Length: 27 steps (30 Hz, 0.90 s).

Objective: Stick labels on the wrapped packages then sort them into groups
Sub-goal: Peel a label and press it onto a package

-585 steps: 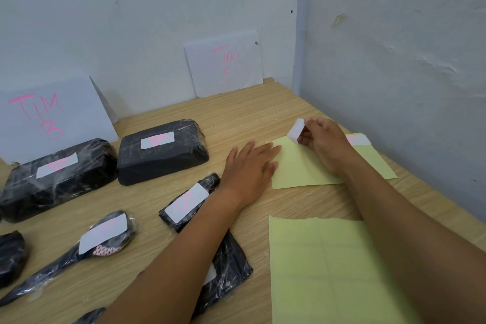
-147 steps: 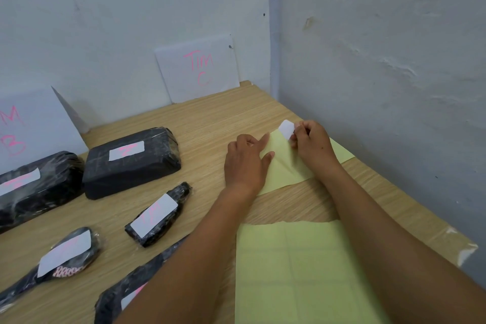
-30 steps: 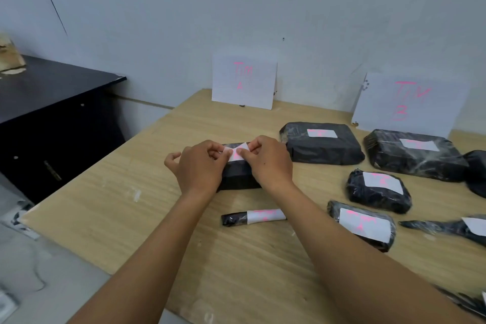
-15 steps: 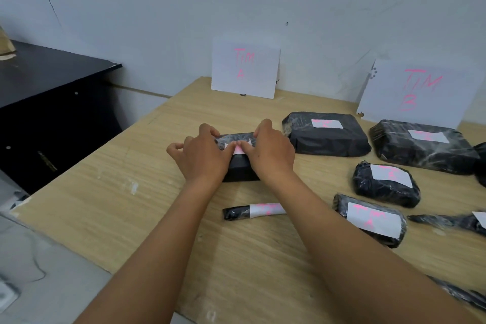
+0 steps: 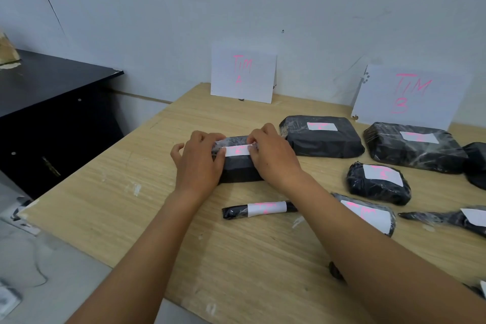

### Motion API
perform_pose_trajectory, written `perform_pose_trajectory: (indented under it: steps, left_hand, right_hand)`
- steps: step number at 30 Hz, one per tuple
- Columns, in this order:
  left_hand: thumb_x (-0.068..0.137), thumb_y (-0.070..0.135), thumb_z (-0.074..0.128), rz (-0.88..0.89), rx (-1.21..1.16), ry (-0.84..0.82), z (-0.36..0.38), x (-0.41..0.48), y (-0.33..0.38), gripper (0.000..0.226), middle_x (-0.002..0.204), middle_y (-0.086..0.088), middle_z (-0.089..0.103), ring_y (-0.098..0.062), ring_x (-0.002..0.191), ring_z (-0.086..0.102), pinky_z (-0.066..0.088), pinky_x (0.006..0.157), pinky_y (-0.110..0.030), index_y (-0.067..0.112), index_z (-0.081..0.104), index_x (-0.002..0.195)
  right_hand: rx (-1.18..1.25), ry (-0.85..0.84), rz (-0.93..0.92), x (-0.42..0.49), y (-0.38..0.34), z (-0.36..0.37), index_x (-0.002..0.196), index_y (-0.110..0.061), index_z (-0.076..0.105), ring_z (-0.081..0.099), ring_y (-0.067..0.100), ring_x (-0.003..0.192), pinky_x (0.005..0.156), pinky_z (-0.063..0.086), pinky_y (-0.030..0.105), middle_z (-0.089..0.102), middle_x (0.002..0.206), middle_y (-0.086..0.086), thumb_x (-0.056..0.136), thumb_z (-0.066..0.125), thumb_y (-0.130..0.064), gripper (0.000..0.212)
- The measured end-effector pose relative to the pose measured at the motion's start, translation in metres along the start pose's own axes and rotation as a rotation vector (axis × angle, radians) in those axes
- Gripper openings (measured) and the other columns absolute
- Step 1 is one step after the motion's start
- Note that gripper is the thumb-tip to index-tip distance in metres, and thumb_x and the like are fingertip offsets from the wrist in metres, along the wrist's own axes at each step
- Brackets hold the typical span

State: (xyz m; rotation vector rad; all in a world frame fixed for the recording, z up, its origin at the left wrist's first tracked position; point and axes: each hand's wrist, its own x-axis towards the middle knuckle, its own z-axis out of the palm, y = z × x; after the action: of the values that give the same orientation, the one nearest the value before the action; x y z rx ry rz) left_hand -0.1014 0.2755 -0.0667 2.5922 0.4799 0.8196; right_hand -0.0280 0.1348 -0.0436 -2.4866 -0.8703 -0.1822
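Observation:
A small black wrapped package (image 5: 240, 172) lies on the wooden table (image 5: 131, 208) in front of the "TIM A" sign (image 5: 243, 73). A white label with pink writing (image 5: 236, 151) sits flat across its top. My left hand (image 5: 200, 166) and my right hand (image 5: 274, 159) hold the package from either side. Each thumb presses one end of the label, and the fingers curl over the package's far edge.
Labelled black packages lie to the right: two large ones (image 5: 323, 139) (image 5: 413, 150), a rounded one (image 5: 378, 184), a flat one (image 5: 368, 214), a thin tube (image 5: 259, 209) and a long one (image 5: 447, 218). A "TIM B" sign (image 5: 410, 97) leans on the wall. A black cabinet (image 5: 52, 102) stands left of the table.
The label, held above the package a second ago, now lies flat on its top. My thumbs have spread apart toward its two ends.

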Motion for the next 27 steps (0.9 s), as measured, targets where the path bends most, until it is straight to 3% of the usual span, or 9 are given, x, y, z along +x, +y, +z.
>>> perform_pose_trajectory:
  steps: [6,9,12,16,18,21,23,25,27]
  left_hand:
    - [0.095,0.024,0.044,0.301,0.082,-0.049,0.005,-0.020,0.007,0.033,0.126,0.008,0.060,-0.016,0.121,0.050,0.020,0.102,-0.033,0.027,0.061,0.123]
    - [0.097,0.036,0.027,0.295,0.072,-0.195,0.004,-0.024,0.000,0.045,0.140,0.014,0.049,-0.007,0.136,0.036,0.012,0.115,-0.039,0.029,0.048,0.137]
    - [0.091,0.050,0.009,0.322,0.118,-0.250,0.000,-0.026,-0.007,0.063,0.147,0.017,0.040,-0.001,0.140,0.026,0.003,0.118,-0.041,0.030,0.041,0.141]
    - [0.100,0.047,0.029,0.283,0.196,-0.239,-0.005,-0.028,-0.009,0.049,0.148,0.013,0.039,-0.002,0.140,0.025,-0.003,0.117,-0.042,0.026,0.042,0.141]
    - [0.099,0.042,0.038,0.262,0.215,-0.206,-0.006,-0.029,-0.007,0.044,0.145,0.010,0.044,-0.005,0.139,0.030,-0.001,0.117,-0.043,0.023,0.047,0.138]
    - [0.093,0.040,0.051,0.261,0.212,-0.160,-0.006,-0.025,-0.002,0.036,0.125,0.003,0.061,-0.016,0.122,0.051,0.018,0.115,-0.044,0.017,0.061,0.119]
    - [0.088,0.035,0.058,0.299,0.164,-0.135,-0.007,-0.021,0.001,0.029,0.109,-0.001,0.062,-0.022,0.104,0.057,0.035,0.103,-0.040,0.013,0.063,0.106]
    - [0.088,0.029,0.059,0.336,0.090,-0.159,-0.008,-0.017,0.003,0.031,0.119,-0.004,0.058,-0.023,0.111,0.054,0.039,0.099,-0.036,0.010,0.060,0.112]
    - [0.091,0.032,0.048,0.335,0.068,-0.244,-0.007,-0.016,0.007,0.046,0.143,-0.002,0.044,-0.019,0.132,0.040,0.032,0.108,-0.035,0.014,0.048,0.134]
  right_hand:
    - [-0.274,-0.042,-0.220,-0.014,-0.001,0.002,0.126,-0.021,0.057,0.044,0.024,0.116,0.084,0.041,0.038,0.051,0.132,-0.004,0.101,0.036,-0.028,0.034]
    - [-0.395,-0.095,-0.257,-0.020,0.004,0.003,0.131,-0.021,0.053,0.038,0.022,0.122,0.090,0.033,0.036,0.050,0.137,-0.009,0.102,0.029,-0.037,0.040]
    - [-0.423,-0.095,-0.267,-0.025,0.008,0.004,0.131,-0.016,0.053,0.040,0.026,0.123,0.090,0.034,0.038,0.052,0.137,-0.005,0.101,0.032,-0.039,0.043]
    - [-0.491,0.020,-0.190,-0.036,0.005,0.007,0.106,-0.014,0.069,0.056,0.025,0.106,0.080,0.045,0.037,0.069,0.113,-0.003,0.094,0.050,-0.044,0.037]
    - [-0.445,-0.009,-0.168,-0.036,0.001,0.006,0.106,-0.013,0.067,0.053,0.024,0.109,0.087,0.041,0.036,0.068,0.113,-0.001,0.096,0.044,-0.045,0.041]
    - [-0.384,-0.051,-0.135,-0.031,-0.003,-0.003,0.110,-0.010,0.060,0.049,0.024,0.110,0.090,0.038,0.033,0.061,0.116,0.005,0.098,0.040,-0.046,0.043]
    - [-0.341,-0.055,-0.125,-0.028,-0.004,-0.008,0.115,-0.009,0.055,0.049,0.024,0.109,0.086,0.039,0.033,0.056,0.119,0.007,0.096,0.045,-0.046,0.042]
    - [-0.346,-0.084,-0.145,-0.026,-0.005,-0.010,0.125,-0.012,0.049,0.045,0.025,0.115,0.086,0.040,0.036,0.048,0.131,0.004,0.095,0.045,-0.047,0.046]
    - [-0.384,-0.141,-0.174,-0.025,-0.005,-0.010,0.138,-0.018,0.039,0.037,0.026,0.126,0.091,0.038,0.041,0.037,0.146,-0.002,0.097,0.040,-0.047,0.050]
